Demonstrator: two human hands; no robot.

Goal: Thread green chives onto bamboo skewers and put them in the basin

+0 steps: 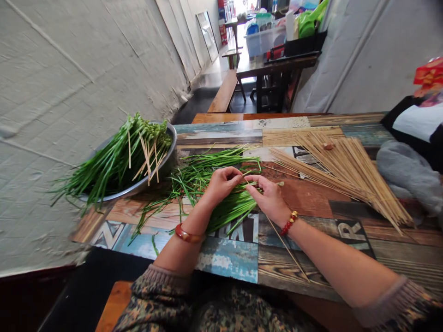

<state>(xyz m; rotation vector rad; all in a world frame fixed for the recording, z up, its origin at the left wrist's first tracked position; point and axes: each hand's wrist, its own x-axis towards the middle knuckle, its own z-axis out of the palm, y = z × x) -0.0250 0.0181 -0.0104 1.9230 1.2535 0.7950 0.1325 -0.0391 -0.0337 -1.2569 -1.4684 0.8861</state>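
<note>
My left hand [223, 185] is closed in a pinch on the thin end of a green chive stalk, just left of my right hand. Between the fingers of my right hand [272, 196] is a bamboo skewer [287, 249]; its long end slants down toward the table's front edge. The fingertips of both hands nearly meet, so the exact contact there is partly hidden. Loose green chives [233, 212] lie on the table under and around my hands. More chives [207, 161] spread out behind my left hand.
At left, a metal basin [172, 152] holds piled chives with several skewers through them. Many bamboo skewers [332, 161] fan out at right, beside a grey plastic bag [404, 170]. The wood-patterned table [231, 258] meets a wall at left. Another table [277, 67] stands beyond, loaded with containers.
</note>
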